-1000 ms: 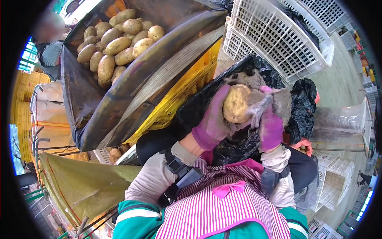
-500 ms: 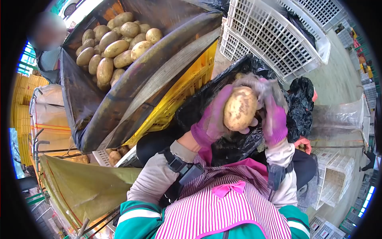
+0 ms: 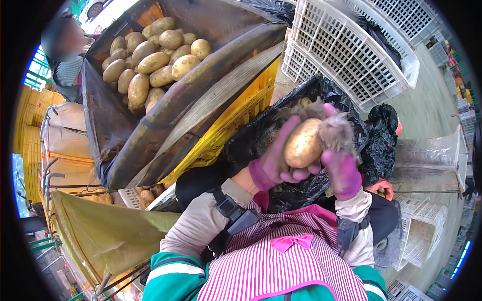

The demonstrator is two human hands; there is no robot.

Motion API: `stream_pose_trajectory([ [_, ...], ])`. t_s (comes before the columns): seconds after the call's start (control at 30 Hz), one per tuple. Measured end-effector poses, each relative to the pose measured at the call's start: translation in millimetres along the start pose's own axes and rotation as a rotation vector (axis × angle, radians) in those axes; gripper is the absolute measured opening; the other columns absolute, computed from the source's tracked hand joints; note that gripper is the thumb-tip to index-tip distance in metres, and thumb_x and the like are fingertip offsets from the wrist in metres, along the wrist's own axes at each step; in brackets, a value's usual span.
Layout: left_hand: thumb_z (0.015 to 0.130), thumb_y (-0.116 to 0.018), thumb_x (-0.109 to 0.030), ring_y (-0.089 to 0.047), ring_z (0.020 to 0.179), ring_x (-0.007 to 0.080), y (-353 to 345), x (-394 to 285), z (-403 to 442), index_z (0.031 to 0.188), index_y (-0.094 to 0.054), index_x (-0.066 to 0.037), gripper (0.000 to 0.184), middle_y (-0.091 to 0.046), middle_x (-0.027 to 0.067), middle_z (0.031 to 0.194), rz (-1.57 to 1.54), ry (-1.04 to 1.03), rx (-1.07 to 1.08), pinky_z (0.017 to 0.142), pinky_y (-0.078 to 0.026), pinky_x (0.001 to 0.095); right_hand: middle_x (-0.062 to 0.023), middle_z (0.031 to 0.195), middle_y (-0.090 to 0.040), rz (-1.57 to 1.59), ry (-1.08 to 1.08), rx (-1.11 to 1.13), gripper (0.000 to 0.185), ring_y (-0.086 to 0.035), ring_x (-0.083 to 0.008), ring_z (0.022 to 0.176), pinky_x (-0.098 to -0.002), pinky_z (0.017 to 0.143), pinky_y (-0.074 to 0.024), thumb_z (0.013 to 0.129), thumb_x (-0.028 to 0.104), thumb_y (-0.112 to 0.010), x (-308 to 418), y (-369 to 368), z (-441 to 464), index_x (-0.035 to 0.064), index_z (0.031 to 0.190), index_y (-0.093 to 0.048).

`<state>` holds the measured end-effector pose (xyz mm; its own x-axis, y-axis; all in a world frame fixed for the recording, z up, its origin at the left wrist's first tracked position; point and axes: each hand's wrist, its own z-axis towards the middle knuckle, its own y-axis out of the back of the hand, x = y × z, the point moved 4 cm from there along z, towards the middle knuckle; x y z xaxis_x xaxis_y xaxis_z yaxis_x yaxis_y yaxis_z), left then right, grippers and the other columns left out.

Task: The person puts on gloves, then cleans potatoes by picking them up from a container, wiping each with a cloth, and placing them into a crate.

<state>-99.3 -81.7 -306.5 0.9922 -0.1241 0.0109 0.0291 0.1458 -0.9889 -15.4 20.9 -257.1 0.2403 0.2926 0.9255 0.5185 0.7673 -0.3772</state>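
In the head view, my left hand (image 3: pixel 272 159), in a purple and grey glove, is closed round a pale brown potato (image 3: pixel 303 143), with its fingers curled under it. My right hand (image 3: pixel 343 173), gloved alike, grips a fuzzy grey cloth (image 3: pixel 335 132) against the potato's upper right side. The cloth and motion blur hide part of the right fingers. Below both hands is a container lined with a black plastic bag (image 3: pixel 314 189); its contents are mostly hidden.
A dark-lined bin (image 3: pixel 113 145) holding a heap of potatoes (image 3: pixel 138 89) stands at upper left, over a yellow crate (image 3: pixel 241 124). White plastic crates (image 3: pixel 346 55) are stacked at upper right. More white crates (image 3: pixel 422 226) stand at right. A person (image 3: pixel 68 72) is at far left.
The potato has turned in my left hand and shows a cleaner side. My right hand has shifted slightly down, and the grey cloth now lies on the potato's right side.
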Motion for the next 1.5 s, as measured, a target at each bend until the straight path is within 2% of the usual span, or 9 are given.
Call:
stream_pose_trajectory([
  [0.17,0.097,-0.034,-0.060,-0.066,0.065,0.0262,0.3,3.3,2.6,0.138,-0.040,-0.006,0.069,-0.060,0.0243,0.112,0.658,-0.073,-0.369,0.044,-0.053,0.0287,-0.0148,0.119,-0.063,-0.930,0.118,-0.016,0.028,-0.060,-0.0152,0.110,-0.0299,0.094,-0.0475,0.091,0.011,-0.064,-7.5,11.3,7.4,0.0027,0.117,-0.063],
  [0.53,0.099,-0.032,-0.056,-0.070,0.087,0.0295,-20.1,-9.6,-12.1,0.131,-0.048,-0.004,0.063,-0.063,0.0220,0.115,0.349,-0.251,-0.403,0.068,-0.061,0.0353,-0.0168,0.132,-0.053,-0.499,0.153,-0.007,0.039,-0.054,-0.0282,0.117,-0.0357,0.102,-0.0419,0.092,0.001,-0.046,27.5,9.9,-3.2,0.0012,0.131,-0.050],
  [0.63,0.091,-0.059,-0.026,-0.049,0.120,0.0255,-1.9,-13.8,-18.0,0.142,-0.033,-0.002,0.062,-0.046,0.0177,0.137,1.156,-0.644,-0.404,0.100,-0.041,0.0369,-0.0189,0.139,-0.047,-1.202,0.491,0.272,0.042,-0.047,-0.0317,0.127,-0.0383,0.108,-0.0360,0.096,0.015,-0.048,15.2,-32.4,-25.6,0.0027,0.136,-0.047],
  [0.77,0.089,-0.066,-0.012,-0.033,0.138,0.0198,24.4,-12.1,-5.3,0.148,-0.027,0.000,0.071,-0.036,0.0152,0.148,0.437,-0.548,-0.533,0.116,-0.025,0.0344,-0.0184,0.138,-0.048,-1.392,0.531,0.244,0.044,-0.048,-0.0307,0.127,-0.0395,0.106,-0.0383,0.100,0.025,-0.047,-17.3,-20.4,-16.8,0.0029,0.138,-0.044],
  [0.83,0.096,-0.057,-0.020,-0.036,0.135,0.0177,-8.1,-2.0,-7.8,0.143,-0.036,0.000,0.056,-0.039,0.0109,0.146,1.923,-0.693,-0.245,0.112,-0.031,0.0327,-0.0155,0.126,-0.056,-1.157,-0.066,0.075,0.042,-0.056,-0.0261,0.112,-0.0363,0.095,-0.0460,0.099,0.028,-0.049,-20.2,15.4,6.1,0.0036,0.134,-0.048],
  [1.0,0.105,-0.035,-0.035,-0.057,0.115,0.0181,-61.9,8.6,-7.4,0.133,-0.045,0.001,0.047,-0.056,0.0134,0.127,0.927,-0.277,-0.335,0.100,-0.045,0.0294,-0.0115,0.112,-0.065,-0.411,-0.163,0.090,0.039,-0.065,-0.0177,0.094,-0.0289,0.079,-0.0542,0.103,0.026,-0.045,-49.3,87.0,6.4,-0.0006,0.131,-0.050],
  [1.2,0.094,-0.035,-0.067,-0.063,0.088,0.0224,-183.5,-63.5,-64.8,0.117,-0.051,-0.001,0.071,-0.059,0.0176,0.111,0.719,-0.997,-0.145,0.069,-0.055,0.0325,-0.0048,0.122,-0.060,-0.436,-0.242,-0.224,0.043,-0.062,-0.0133,0.101,-0.0229,0.071,-0.0540,0.102,0.034,-0.045,-19.5,66.5,-8.8,0.0071,0.135,-0.050],
  [1.33,0.089,-0.064,-0.044,-0.046,0.125,0.0309,-185.3,-85.7,-90.9,0.151,-0.011,-0.005,0.091,-0.039,0.0208,0.144,0.066,-0.940,0.259,0.102,-0.043,0.0454,-0.0030,0.118,-0.061,-0.484,-0.127,-0.293,0.038,-0.064,-0.0118,0.092,-0.0244,0.072,-0.0542,0.103,0.029,-0.045,-3.1,79.2,-12.7,0.0079,0.133,-0.053],
  [1.5,0.098,-0.049,-0.041,-0.049,0.125,0.0295,-143.8,-45.8,-41.2,0.151,-0.018,-0.004,0.072,-0.042,0.0178,0.145,0.812,-0.598,-0.256,0.105,-0.038,0.0454,-0.0064,0.119,-0.061,-0.438,-0.047,-0.338,0.039,-0.064,-0.0151,0.099,-0.0267,0.078,-0.0547,0.099,0.015,-0.050,33.7,86.9,-4.5,0.0069,0.137,-0.047],
])
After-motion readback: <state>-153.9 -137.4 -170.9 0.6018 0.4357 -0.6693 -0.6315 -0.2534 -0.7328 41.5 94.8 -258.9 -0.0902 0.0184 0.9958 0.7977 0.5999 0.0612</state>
